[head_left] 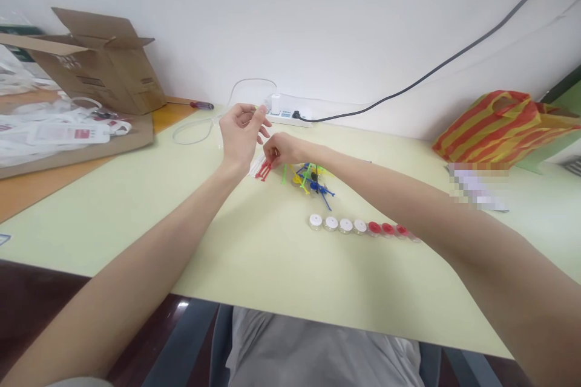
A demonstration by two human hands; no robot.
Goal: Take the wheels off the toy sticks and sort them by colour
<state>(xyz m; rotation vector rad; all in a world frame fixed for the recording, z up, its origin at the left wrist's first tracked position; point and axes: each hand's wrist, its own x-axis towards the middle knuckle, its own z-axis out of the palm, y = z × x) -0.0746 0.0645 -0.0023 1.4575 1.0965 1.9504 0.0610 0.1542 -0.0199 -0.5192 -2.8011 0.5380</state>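
1. Grip of the right hand (285, 148) is curled downward, its fingertips set at the upper ends of a small bunch of thin red plastic sticks (263, 170); whether any stick is pinched cannot be told.
2. By the left hand (240, 133), raised just beside it, the fingers are bent; a speck of yellow-green is seen at the fingertips, but its grip cannot be made out.
3. Thin white plastic sticks (256, 164) are laid beside the red ones on the pale green desk (254, 272).
4. A tangled pile of green, yellow, blue and black plastic pieces (315, 185) is partly hidden by the right forearm.
5. Nearer the desk's front edge, small clear round containers with white lids (345, 225) and with red lids (387, 228) are lined up in one row, its right end covered by the forearm.
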